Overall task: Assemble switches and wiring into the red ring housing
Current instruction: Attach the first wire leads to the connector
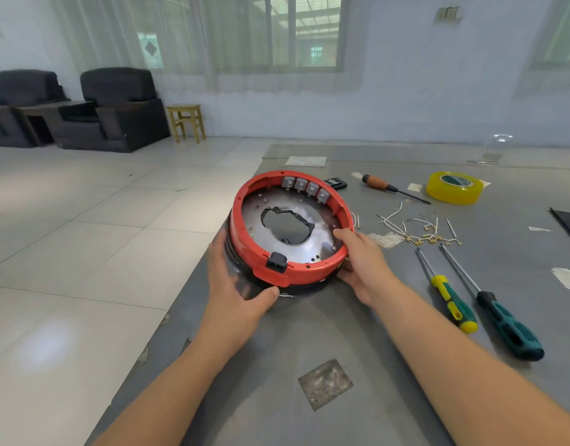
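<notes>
The person is holding the red ring housing with both hands at the left edge of the grey desk, tilting it so its open side is facing them. The left hand is cupping the lower left of the dark body under the ring, thumb lying along the bottom rim; its fingers are wrapping round the far side and are hidden, though the grip is plain. The right hand is gripping the right rim, thumb hooking over the red edge onto the silver plate inside, fingers curling underneath out of sight.

Four grey switches are sitting side by side in the far wall of the ring. A small black part is clinging to the near rim; I cannot tell what it is. The ragged hole in the plate's middle is edged in something dark, too unclear to name.

Just right of the housing, short white wires with brass ends are lying in a loose tangle. Nearer, two green-handled screwdrivers are lying side by side; beyond, a wooden-handled screwdriver and a yellow tape roll.
</notes>
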Tool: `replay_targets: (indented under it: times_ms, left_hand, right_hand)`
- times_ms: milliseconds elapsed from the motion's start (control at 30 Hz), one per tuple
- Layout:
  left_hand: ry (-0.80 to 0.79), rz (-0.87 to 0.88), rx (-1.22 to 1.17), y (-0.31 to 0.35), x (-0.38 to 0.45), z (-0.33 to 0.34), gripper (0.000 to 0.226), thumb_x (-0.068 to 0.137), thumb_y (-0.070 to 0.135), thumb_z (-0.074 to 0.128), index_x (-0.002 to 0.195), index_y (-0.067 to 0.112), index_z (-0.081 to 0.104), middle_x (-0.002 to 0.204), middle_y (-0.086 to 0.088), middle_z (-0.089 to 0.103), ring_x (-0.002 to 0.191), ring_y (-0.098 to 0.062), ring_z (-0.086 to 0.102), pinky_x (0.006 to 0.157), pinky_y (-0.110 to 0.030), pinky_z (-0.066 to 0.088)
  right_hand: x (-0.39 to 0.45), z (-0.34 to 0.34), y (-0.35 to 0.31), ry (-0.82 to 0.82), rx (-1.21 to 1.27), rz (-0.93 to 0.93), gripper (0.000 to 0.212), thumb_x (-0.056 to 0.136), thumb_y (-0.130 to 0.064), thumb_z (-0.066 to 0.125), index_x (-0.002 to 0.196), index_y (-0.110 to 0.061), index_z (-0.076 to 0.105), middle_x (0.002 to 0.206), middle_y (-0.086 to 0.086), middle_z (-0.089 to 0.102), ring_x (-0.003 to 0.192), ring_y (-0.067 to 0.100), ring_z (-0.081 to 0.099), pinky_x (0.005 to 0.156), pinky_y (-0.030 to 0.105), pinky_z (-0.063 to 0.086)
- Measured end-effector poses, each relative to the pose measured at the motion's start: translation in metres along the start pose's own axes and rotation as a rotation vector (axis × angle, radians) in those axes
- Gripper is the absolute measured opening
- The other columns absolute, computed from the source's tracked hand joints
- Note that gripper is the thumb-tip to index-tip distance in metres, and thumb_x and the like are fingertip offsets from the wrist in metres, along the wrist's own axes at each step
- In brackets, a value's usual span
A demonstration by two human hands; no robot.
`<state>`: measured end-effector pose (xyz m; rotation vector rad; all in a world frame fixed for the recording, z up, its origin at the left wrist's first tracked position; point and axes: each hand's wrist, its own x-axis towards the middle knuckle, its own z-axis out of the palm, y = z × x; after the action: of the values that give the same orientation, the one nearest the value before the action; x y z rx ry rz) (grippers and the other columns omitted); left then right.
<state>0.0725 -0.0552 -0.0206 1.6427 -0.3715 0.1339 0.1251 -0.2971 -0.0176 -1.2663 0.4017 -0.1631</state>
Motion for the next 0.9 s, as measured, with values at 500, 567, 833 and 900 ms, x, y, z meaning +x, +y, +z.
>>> replay_targets:
  times_ms: [500,567,833,900]
  left_hand:
    - [0.046,-0.441,-0.518,-0.009,0.048,0.011,0.053,0.089,0.006,0.081,0.136,0.003,0.057,0.124,-0.013,0.076,0.109,-0.025,0.076,0.1,-0.04,0.059]
    - [0.077,-0.433,-0.559,-0.014,0.047,0.01,0.059,0.087,0.003,0.081,0.138,-0.001,0.053,0.127,-0.021,0.072,0.098,-0.025,0.076,0.098,-0.042,0.061]
    - [0.162,-0.325,-0.593,-0.023,0.042,0.007,0.079,0.072,0.006,0.09,0.138,-0.007,0.05,0.123,-0.027,0.069,0.099,-0.034,0.075,0.099,-0.046,0.061]
    - [0.198,-0.315,-0.592,-0.025,0.043,0.01,0.086,0.07,0.005,0.093,0.143,-0.003,0.048,0.134,-0.026,0.065,0.111,-0.035,0.073,0.096,-0.041,0.061]
  right_hand:
    - [0.019,0.011,0.015,-0.012,0.118,-0.242,0.038,0.091,-0.03,0.071,0.126,-0.02,0.065,0.117,0.004,0.076,0.107,0.023,0.071,0.108,0.056,0.05]
    - [0.019,0.01,0.017,-0.068,0.109,-0.272,0.038,0.095,-0.035,0.07,0.13,-0.021,0.064,0.125,0.003,0.073,0.118,0.023,0.069,0.111,0.053,0.048]
    - [0.017,0.011,0.021,-0.125,-0.001,-0.236,0.05,0.107,-0.055,0.037,0.131,-0.023,0.067,0.124,-0.001,0.074,0.118,0.018,0.069,0.111,0.046,0.049]
    - [0.015,0.012,0.024,-0.094,-0.012,-0.262,0.05,0.109,-0.05,0.034,0.12,-0.02,0.073,0.117,0.001,0.077,0.111,0.017,0.072,0.107,0.044,0.052]
